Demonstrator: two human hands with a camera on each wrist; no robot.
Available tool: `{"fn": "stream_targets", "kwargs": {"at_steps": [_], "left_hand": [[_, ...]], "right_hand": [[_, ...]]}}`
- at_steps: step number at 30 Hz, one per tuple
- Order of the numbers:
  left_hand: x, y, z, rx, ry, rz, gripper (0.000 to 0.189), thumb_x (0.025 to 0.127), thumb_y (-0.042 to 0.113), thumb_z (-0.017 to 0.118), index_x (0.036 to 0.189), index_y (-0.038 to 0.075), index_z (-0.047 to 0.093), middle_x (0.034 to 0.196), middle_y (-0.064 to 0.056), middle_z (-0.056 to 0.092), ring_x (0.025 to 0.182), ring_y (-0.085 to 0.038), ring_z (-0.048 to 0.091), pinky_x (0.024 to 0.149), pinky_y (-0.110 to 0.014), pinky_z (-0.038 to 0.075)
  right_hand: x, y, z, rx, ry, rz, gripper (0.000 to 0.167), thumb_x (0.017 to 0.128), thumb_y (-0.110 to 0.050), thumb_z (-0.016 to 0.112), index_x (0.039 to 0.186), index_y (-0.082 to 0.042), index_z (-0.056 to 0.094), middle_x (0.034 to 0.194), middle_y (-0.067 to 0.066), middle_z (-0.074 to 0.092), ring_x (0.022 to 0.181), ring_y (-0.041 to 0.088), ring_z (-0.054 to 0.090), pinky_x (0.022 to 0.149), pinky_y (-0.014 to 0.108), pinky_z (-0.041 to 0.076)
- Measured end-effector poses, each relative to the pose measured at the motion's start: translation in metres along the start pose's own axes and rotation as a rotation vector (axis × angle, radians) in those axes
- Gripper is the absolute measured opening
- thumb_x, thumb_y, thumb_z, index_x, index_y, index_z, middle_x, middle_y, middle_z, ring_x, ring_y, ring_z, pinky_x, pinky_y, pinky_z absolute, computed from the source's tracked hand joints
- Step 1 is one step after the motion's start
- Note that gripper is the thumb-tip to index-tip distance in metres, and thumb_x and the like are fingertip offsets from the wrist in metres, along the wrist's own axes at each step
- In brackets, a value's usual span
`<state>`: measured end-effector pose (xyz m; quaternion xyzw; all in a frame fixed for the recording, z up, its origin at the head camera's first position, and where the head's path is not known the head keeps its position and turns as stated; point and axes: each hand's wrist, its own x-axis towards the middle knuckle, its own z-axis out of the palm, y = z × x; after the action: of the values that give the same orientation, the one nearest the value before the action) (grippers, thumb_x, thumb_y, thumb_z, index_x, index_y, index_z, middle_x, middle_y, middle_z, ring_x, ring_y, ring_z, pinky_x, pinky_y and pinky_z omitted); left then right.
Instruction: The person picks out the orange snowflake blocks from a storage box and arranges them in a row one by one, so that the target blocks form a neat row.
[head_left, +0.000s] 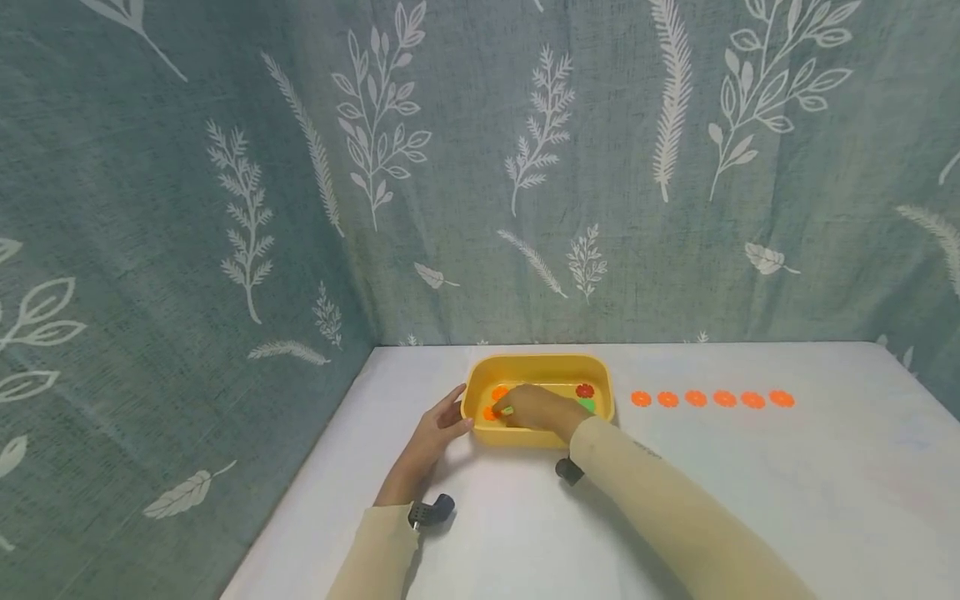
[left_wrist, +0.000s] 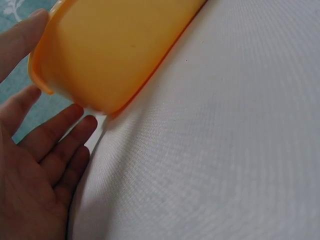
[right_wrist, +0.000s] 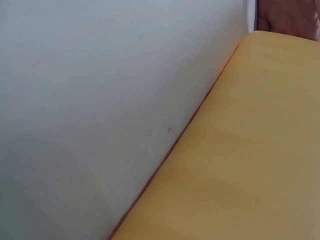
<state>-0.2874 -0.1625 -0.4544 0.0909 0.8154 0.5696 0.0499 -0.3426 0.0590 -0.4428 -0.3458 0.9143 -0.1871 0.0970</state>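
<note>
A yellow plastic tub (head_left: pixel 540 437) stands on the white table. Inside it lie small flat flower-shaped pieces: an orange piece (head_left: pixel 500 392) at the left, a red piece (head_left: pixel 585 390) and a green piece (head_left: pixel 587 405) at the right. My left hand (head_left: pixel 435 429) touches the tub's left end from outside, thumb and fingers fairly straight along the wall and rim. Into the tub reaches my right hand (head_left: pixel 536 407), its fingertips down beside another orange piece (head_left: pixel 491 413); whether they pinch it is unclear. The right wrist view shows only the tub's outer wall (right_wrist: pixel 240 150), not the right fingers.
To the right of the tub, several orange flower-shaped pieces (head_left: pixel 695 398) lie in a row on the white table (head_left: pixel 825 483). A green curtain (head_left: pixel 465 167) with white leaf prints hangs behind the table and along its left side.
</note>
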Motion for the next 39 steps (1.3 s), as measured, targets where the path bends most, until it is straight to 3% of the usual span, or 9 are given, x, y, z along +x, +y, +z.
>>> {"fn": "stream_targets", "kwargs": {"at_steps": [3,10,12,18,23,31,36,39], "left_hand": [[0.004,-0.006,-0.004,-0.019,0.003,0.009,0.071,0.092,0.020,0.068,0.153,0.016,0.033,0.143,-0.018,0.048,0.130,-0.034,0.046,0.105,-0.052,0.037],[0.002,0.002,-0.006,0.016,0.008,-0.010,0.072,0.092,0.021,0.068,0.153,0.015,0.032,0.143,-0.018,0.048,0.130,-0.034,0.047,0.104,-0.053,0.037],[0.002,0.002,-0.005,0.017,0.017,-0.026,0.072,0.091,0.022,0.069,0.153,0.016,0.032,0.143,-0.017,0.048,0.130,-0.034,0.047,0.104,-0.053,0.037],[0.002,0.003,-0.001,-0.010,0.020,-0.023,0.072,0.090,0.020,0.070,0.153,0.016,0.033,0.143,-0.019,0.048,0.129,-0.034,0.048,0.104,-0.052,0.038],[0.001,0.004,0.000,-0.008,0.020,-0.019,0.072,0.090,0.020,0.069,0.153,0.014,0.033,0.143,-0.019,0.048,0.128,-0.034,0.049,0.103,-0.051,0.040],[0.021,-0.030,-0.001,-0.022,0.038,-0.010,0.072,0.091,0.020,0.070,0.153,0.019,0.033,0.144,-0.017,0.047,0.131,-0.034,0.046,0.105,-0.052,0.037],[0.021,-0.034,0.001,-0.009,0.059,-0.017,0.073,0.088,0.027,0.073,0.152,0.024,0.037,0.144,-0.013,0.048,0.130,-0.031,0.048,0.104,-0.052,0.038],[0.020,-0.033,0.002,-0.002,0.068,0.001,0.073,0.088,0.026,0.073,0.151,0.022,0.037,0.142,-0.016,0.050,0.128,-0.033,0.049,0.103,-0.053,0.039]], "right_hand": [[0.000,0.003,-0.003,0.005,0.019,-0.023,0.022,0.094,-0.019,0.065,0.114,-0.017,0.072,0.115,-0.003,0.068,0.112,0.020,0.058,0.100,0.035,0.043],[-0.003,0.008,-0.006,0.056,0.047,0.024,0.008,0.089,-0.016,0.070,0.095,-0.012,0.070,0.096,-0.004,0.067,0.092,0.017,0.061,0.087,0.034,0.050],[-0.004,0.008,-0.006,0.068,0.065,0.022,0.010,0.088,-0.013,0.071,0.096,-0.009,0.070,0.095,-0.001,0.067,0.090,0.018,0.061,0.087,0.035,0.050],[-0.004,0.010,-0.005,0.082,0.059,0.007,0.020,0.089,-0.009,0.068,0.108,-0.009,0.071,0.109,0.002,0.068,0.102,0.020,0.061,0.094,0.037,0.048],[-0.003,0.011,-0.005,0.101,0.064,0.033,0.018,0.086,-0.006,0.070,0.104,-0.011,0.067,0.104,0.000,0.066,0.092,0.017,0.059,0.088,0.034,0.049],[-0.004,0.011,-0.005,0.073,0.088,0.037,0.022,0.086,-0.011,0.072,0.103,-0.016,0.061,0.087,-0.006,0.061,0.075,0.014,0.055,0.075,0.029,0.049],[-0.004,0.014,-0.004,0.090,0.099,0.029,0.023,0.084,-0.011,0.075,0.102,-0.018,0.062,0.081,-0.007,0.059,0.069,0.015,0.054,0.071,0.029,0.049],[-0.005,0.016,-0.004,0.114,0.104,0.013,0.023,0.084,-0.014,0.076,0.103,-0.017,0.062,0.082,-0.005,0.060,0.069,0.015,0.054,0.070,0.030,0.049]]}}
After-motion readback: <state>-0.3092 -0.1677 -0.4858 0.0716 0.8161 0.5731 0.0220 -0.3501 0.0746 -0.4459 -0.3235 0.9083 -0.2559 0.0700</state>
